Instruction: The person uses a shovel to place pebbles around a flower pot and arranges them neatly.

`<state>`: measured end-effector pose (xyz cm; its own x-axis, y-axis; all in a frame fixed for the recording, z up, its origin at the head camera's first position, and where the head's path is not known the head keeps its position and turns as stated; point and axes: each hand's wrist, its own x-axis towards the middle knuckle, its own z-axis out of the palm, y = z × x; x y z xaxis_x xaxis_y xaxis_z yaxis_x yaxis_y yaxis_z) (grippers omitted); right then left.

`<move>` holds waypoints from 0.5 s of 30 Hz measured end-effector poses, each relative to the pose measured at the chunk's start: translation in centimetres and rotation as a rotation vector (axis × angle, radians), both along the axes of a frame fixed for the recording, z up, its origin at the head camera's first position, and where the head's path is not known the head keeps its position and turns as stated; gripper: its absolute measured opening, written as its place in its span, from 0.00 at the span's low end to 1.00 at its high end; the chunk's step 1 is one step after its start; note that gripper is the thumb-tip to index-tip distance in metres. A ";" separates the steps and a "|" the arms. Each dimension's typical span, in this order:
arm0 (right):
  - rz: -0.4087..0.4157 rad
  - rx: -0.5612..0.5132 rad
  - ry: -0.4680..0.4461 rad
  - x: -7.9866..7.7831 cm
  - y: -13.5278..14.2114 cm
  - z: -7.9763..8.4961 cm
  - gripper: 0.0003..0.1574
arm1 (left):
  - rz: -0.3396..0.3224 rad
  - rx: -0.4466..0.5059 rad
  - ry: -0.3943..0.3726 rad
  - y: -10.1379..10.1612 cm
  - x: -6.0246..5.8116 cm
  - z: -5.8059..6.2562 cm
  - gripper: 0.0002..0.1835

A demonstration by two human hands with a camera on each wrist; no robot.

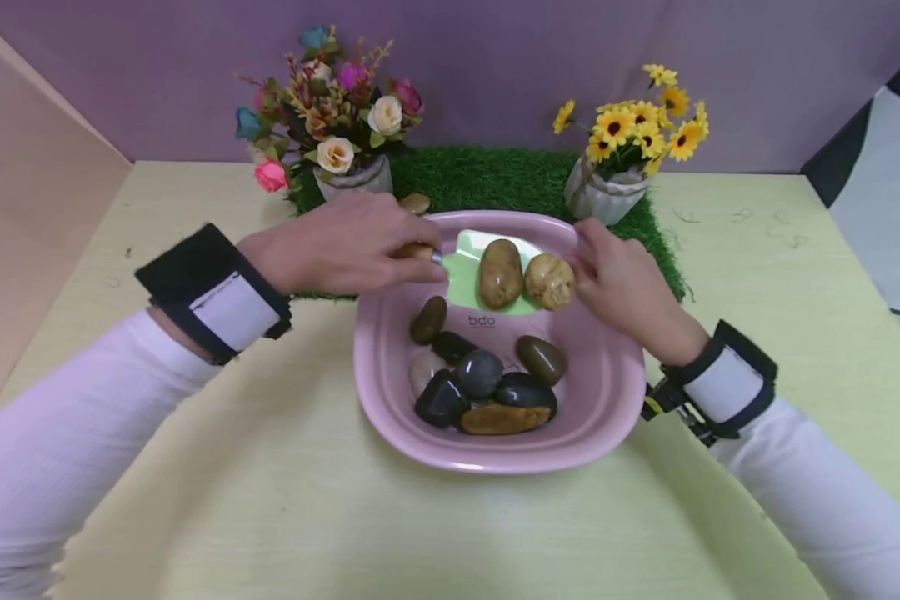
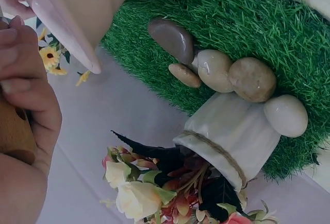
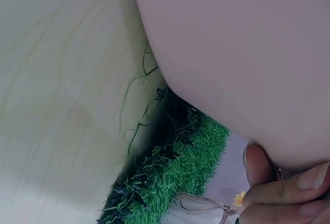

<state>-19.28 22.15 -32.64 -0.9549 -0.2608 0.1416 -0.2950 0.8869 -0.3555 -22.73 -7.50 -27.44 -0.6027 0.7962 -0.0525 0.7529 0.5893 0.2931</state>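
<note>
My left hand (image 1: 360, 243) grips the wooden handle (image 2: 15, 136) of a spatula with a light green blade (image 1: 461, 279). The blade lies over the far part of a pink basin (image 1: 382, 358). On or against it are a long brown stone (image 1: 499, 275) and a round yellowish stone (image 1: 549, 281). My right hand (image 1: 621, 279) holds the basin's far right rim, fingers curled over the edge in the right wrist view. Several dark and brown stones, among them a grey round one (image 1: 481, 372) and a flat tan one (image 1: 506, 419), lie together in the basin's near half.
Behind the basin, a green grass mat (image 1: 487, 175) carries a pot of mixed flowers (image 1: 356, 177) at left and a pot of yellow flowers (image 1: 603, 193) at right. Several smooth stones (image 2: 252, 79) sit beside the left pot. A purple wall (image 1: 487, 75) stands behind.
</note>
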 end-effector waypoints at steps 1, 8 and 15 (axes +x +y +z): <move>0.000 0.002 0.002 0.0 0.0 0.0 0.21 | 0.006 0.000 -0.007 0.0 0.0 0.1 0.17; -0.005 0.008 -0.008 -0.1 -0.1 0.1 0.22 | 0.037 0.014 -0.004 -0.4 -0.2 0.7 0.19; -0.016 0.010 -0.031 -0.2 -0.2 0.2 0.21 | 0.100 0.011 0.053 -0.8 -0.8 0.7 0.18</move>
